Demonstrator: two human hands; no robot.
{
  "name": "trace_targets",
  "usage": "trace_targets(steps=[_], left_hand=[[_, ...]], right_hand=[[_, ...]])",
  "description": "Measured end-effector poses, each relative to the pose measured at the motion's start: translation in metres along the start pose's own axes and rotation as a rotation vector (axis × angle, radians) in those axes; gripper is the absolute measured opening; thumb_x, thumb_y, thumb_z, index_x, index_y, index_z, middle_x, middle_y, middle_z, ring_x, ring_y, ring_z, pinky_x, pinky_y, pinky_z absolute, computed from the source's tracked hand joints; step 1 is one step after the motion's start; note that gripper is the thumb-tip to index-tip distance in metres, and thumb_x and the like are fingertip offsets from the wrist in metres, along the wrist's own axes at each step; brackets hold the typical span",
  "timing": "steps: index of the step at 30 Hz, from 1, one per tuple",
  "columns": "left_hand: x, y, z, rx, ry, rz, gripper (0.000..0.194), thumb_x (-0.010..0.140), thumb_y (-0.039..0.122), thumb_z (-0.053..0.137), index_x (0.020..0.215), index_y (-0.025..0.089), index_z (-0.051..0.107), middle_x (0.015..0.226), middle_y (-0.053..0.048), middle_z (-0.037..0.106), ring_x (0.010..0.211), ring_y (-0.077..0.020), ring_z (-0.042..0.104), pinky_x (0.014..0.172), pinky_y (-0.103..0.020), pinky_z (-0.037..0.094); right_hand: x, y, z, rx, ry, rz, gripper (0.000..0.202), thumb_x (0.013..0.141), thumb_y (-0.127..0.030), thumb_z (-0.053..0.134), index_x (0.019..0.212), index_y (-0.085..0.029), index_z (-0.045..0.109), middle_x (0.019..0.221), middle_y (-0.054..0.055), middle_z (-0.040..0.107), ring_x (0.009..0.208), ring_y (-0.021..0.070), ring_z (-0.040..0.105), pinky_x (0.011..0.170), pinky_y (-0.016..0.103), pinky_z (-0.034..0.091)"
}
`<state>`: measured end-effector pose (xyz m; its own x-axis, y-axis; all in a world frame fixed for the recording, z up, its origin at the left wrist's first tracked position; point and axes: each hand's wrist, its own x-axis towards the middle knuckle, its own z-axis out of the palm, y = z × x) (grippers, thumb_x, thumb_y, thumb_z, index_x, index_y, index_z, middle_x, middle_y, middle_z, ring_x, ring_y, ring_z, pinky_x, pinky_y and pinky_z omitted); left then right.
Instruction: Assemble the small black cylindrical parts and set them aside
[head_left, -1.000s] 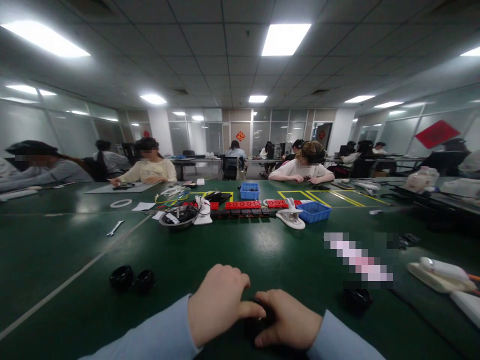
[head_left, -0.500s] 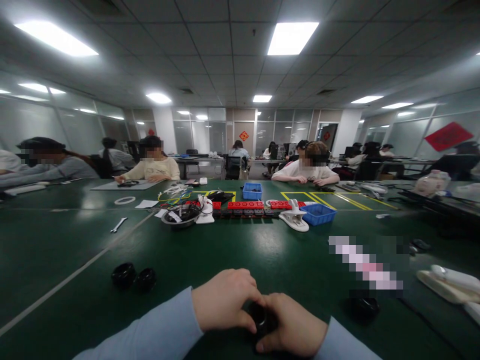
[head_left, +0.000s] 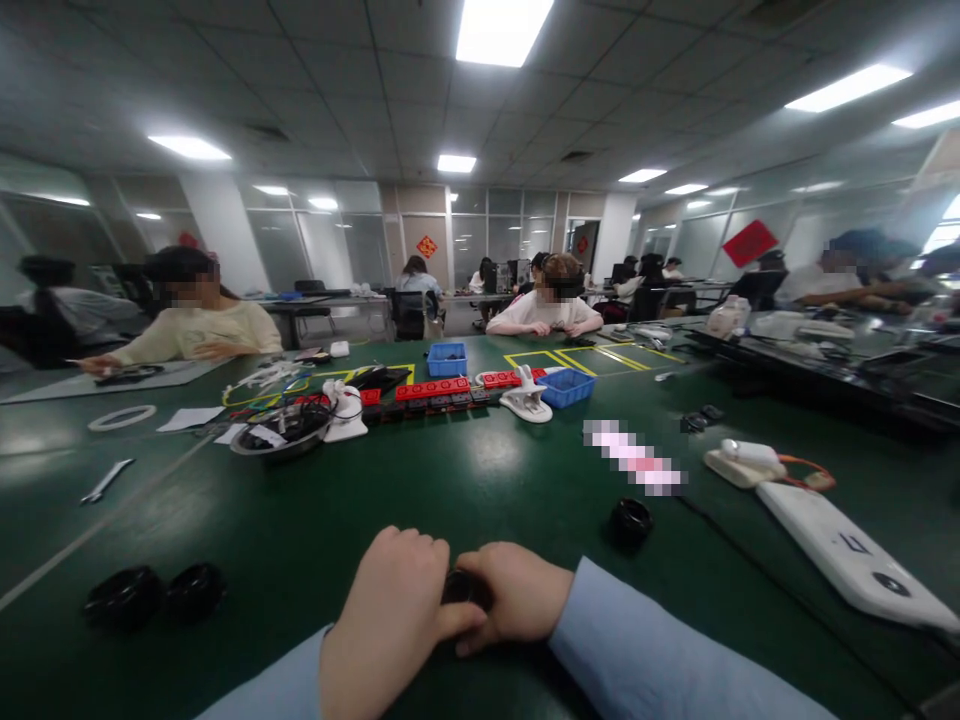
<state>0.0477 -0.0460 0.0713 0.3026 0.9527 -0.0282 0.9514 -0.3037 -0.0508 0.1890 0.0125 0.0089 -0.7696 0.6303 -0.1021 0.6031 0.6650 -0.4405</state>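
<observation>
Left hand [head_left: 394,600] is meeting right hand [head_left: 521,590] around a small black piece [head_left: 465,586], low and central over the green table [head_left: 225,520].

Left to right: two black rings [head_left: 124,598] are sitting side by side, well apart from the hands. The left hand is pinching, laying its thumb across the piece's near side; its other fingertips are hidden. The piece is sitting between the hands, mostly covered; cannot tell whether it is touching the table. The right hand is cupping it from the right, fingers above, thumb below. Judgement: the grip is probably working best with the right hand anchoring firmly and the left thumb pressing evenly, without tilting. Farther right, a single black ring [head_left: 631,522] is resting apart, a white device [head_left: 859,555] lying beyond.
</observation>
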Motion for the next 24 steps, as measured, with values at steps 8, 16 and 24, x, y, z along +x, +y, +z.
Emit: trace_targets(steps=[8, 16, 24], left_hand=[[0.001, -0.002, 0.014, 0.018, 0.071, 0.008, 0.044, 0.072, 0.057, 0.058, 0.073, 0.014, 0.065, 0.073, -0.01, 0.066, 0.072, -0.0287, 0.06, 0.069, -0.041, 0.042], [0.003, -0.025, -0.005, -0.198, 0.169, 0.161, 0.027, 0.081, 0.043, 0.057, 0.094, 0.02, 0.062, 0.094, -0.006, 0.063, 0.089, -0.0242, 0.055, 0.079, -0.038, 0.041], [0.004, -0.045, -0.016, -0.414, -0.119, 0.452, 0.041, 0.071, 0.02, 0.069, 0.109, 0.03, 0.057, 0.108, 0.002, 0.059, 0.102, -0.0183, 0.052, 0.089, -0.03, 0.038]], right_hand=[[0.001, 0.0, -0.001, 0.008, -0.022, -0.005, 0.051, 0.059, -0.056, 0.069, 0.094, -0.019, 0.061, 0.074, 0.001, 0.061, 0.064, 0.0163, 0.054, 0.052, 0.023, 0.035], [-0.003, 0.0, -0.006, 0.115, -0.024, -0.012, 0.048, 0.058, -0.05, 0.073, 0.095, -0.021, 0.061, 0.077, -0.001, 0.061, 0.069, 0.0161, 0.056, 0.057, 0.022, 0.038], [-0.003, 0.003, -0.005, 0.172, -0.021, -0.062, 0.051, 0.058, -0.048, 0.072, 0.101, -0.023, 0.06, 0.083, 0.0, 0.063, 0.073, 0.0173, 0.058, 0.061, 0.023, 0.04]])
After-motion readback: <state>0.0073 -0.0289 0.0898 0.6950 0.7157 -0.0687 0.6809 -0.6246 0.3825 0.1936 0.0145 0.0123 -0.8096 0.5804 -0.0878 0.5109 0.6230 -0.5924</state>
